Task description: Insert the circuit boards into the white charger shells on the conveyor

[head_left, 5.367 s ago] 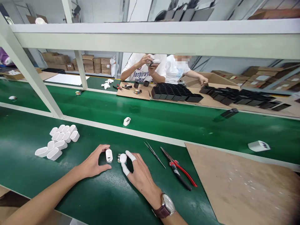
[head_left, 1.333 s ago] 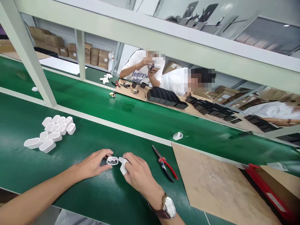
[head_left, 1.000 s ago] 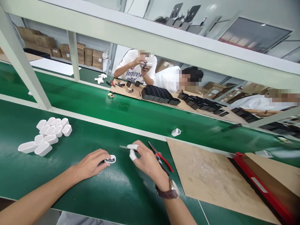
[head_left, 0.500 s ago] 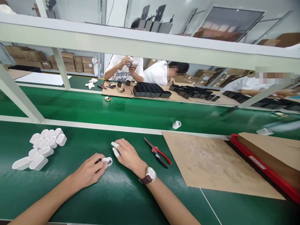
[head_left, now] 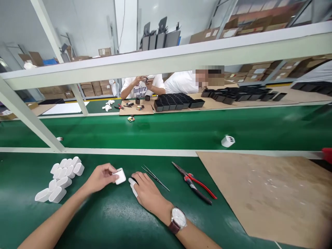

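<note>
My left hand (head_left: pixel 100 177) is closed on a small white charger housing (head_left: pixel 120 176), held just above the green mat (head_left: pixel 109 214). My right hand (head_left: pixel 146 192) lies beside it on the mat, fingers curled down, white finger cots on the thumb and forefinger; I see nothing in it. Thin metal tweezers (head_left: pixel 155 173) lie just right of that hand. Red-handled pliers (head_left: pixel 195 182) rest further right. A cluster of empty white shells (head_left: pixel 61 174) sits to the left of my left hand.
A brown board (head_left: pixel 267 193) covers the mat at right. Beyond a white rail (head_left: pixel 155 152) runs a green conveyor (head_left: pixel 181 129) carrying a white charger (head_left: pixel 228 141) and a small circuit part (head_left: pixel 131 119). Two people sit across with black trays (head_left: pixel 178 102).
My right hand picked up the tweezers, brought them to the housing and laid them down on the mat. My left hand has tilted the housing up. The charger on the conveyor moved right.
</note>
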Tool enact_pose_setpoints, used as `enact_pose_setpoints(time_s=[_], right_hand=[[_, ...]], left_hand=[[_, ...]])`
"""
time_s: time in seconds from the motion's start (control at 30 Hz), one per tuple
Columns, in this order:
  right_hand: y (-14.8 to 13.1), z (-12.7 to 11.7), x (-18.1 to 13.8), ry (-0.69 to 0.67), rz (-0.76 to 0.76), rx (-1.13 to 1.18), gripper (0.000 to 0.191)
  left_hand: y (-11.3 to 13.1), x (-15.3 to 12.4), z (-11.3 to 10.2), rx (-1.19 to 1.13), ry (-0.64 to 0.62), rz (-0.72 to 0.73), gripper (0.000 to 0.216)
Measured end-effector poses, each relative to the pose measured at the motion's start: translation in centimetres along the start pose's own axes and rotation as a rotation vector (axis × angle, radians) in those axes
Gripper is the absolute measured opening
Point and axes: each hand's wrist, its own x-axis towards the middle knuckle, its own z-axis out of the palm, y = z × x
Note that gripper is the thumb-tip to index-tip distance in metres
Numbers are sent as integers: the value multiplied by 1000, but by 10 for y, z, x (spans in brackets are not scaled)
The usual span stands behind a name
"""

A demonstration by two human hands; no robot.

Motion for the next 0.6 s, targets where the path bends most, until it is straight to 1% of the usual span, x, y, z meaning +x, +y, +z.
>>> enact_pose_setpoints(time_s=[0.07, 0.1, 0.17, 0.23, 0.27, 0.33, 0.4, 0.47, 0.53, 0.6], right_hand=[[0, 2, -1, 8, 8, 7, 21], [1, 4, -2, 14, 10, 8, 21], [2, 8, -4, 30, 11, 1, 19], [3, 10, -6, 50, 5, -13, 19], [3, 11, -6, 62, 2, -19, 20], [4, 10, -7, 75, -6, -29, 22], [3, 9, -7, 77, -6, -40, 22], [3, 9, -7, 84, -1, -50, 23], [2, 10, -9, 102, 1, -56, 26], [2, 12, -12, 115, -3, -55, 28]], left_hand=[[6, 35, -19, 321, 135, 105, 24], [10, 54, -30, 418, 218, 121, 20], [18, 87, -51, 517, 348, 108, 13], [24, 112, -64, 595, 438, 82, 9], [27, 120, -67, 624, 464, 69, 9], [34, 127, -65, 659, 488, 65, 8], [46, 123, -58, 670, 497, 102, 9], [69, 106, -50, 658, 514, 168, 17], [98, 76, -47, 628, 559, 269, 26], [125, 38, -48, 600, 618, 461, 28]])
